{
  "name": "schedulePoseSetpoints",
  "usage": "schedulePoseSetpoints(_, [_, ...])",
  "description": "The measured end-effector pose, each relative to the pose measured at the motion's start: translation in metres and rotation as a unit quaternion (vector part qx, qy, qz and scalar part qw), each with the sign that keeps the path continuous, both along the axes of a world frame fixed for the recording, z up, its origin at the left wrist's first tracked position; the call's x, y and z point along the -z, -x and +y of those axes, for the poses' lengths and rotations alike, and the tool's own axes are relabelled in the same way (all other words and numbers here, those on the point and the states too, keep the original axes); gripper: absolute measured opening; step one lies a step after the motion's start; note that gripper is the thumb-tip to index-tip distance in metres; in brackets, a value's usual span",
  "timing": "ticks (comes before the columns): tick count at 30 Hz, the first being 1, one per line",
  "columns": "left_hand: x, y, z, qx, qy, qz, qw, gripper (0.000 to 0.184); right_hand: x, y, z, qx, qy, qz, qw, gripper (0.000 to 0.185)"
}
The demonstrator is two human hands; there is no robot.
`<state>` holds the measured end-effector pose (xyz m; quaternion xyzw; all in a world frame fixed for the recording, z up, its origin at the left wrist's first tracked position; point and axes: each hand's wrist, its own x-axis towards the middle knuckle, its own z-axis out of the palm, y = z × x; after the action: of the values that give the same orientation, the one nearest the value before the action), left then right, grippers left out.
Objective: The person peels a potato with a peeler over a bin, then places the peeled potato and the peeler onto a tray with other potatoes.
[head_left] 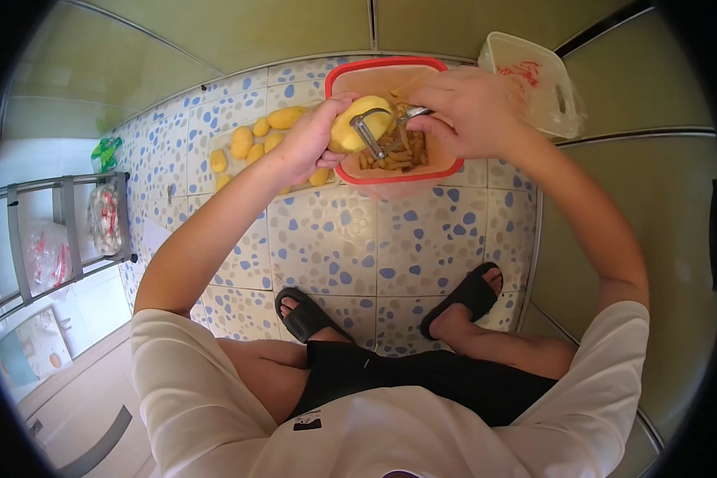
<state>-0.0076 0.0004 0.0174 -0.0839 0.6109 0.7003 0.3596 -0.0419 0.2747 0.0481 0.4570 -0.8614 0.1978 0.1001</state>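
My left hand (312,143) is closed round a yellow, mostly peeled potato (344,134), held over the left side of a red-rimmed bin (390,60). In my right hand (472,111) is a metal peeler (369,134), gripped by its handle, with its Y-shaped head lying against the potato's right side. Below both hands, brown peelings (410,151) cover the bottom of the lined bin. Left of it, several peeled potatoes (241,142) lie on the floor, seemingly on a clear plastic sheet or bag; my left forearm hides some of them.
A white plastic container (526,49) in a clear bag stands right of the bin. A metal rack (68,231) with bagged goods is at the left. Olive cabinets (295,32) border the tiled floor (323,239). My sandalled feet (315,319) stand near me.
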Motion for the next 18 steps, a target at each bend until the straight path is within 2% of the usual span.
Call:
schedulePoseSetpoints(8, [0.003, 0.002, -0.006, 0.026, -0.007, 0.012, 1.000, 0.045, 0.012, 0.010, 0.007, -0.007, 0.003, -0.049, 0.999, 0.022])
schedulePoseSetpoints(11, [0.010, -0.001, 0.001, -0.012, -0.030, -0.012, 0.999, 0.046, 0.019, 0.007, 0.004, -0.019, 0.026, -0.033, 0.999, 0.022])
schedulePoseSetpoints(14, [-0.010, -0.005, 0.007, -0.004, -0.021, -0.023, 0.999, 0.047, 0.013, 0.005, 0.001, -0.011, 0.017, -0.014, 1.000, 0.022])
schedulePoseSetpoints(18, [0.004, 0.002, 0.001, 0.025, 0.013, 0.005, 1.000, 0.049, 0.013, 0.008, 0.005, -0.006, 0.029, -0.040, 0.999, 0.023])
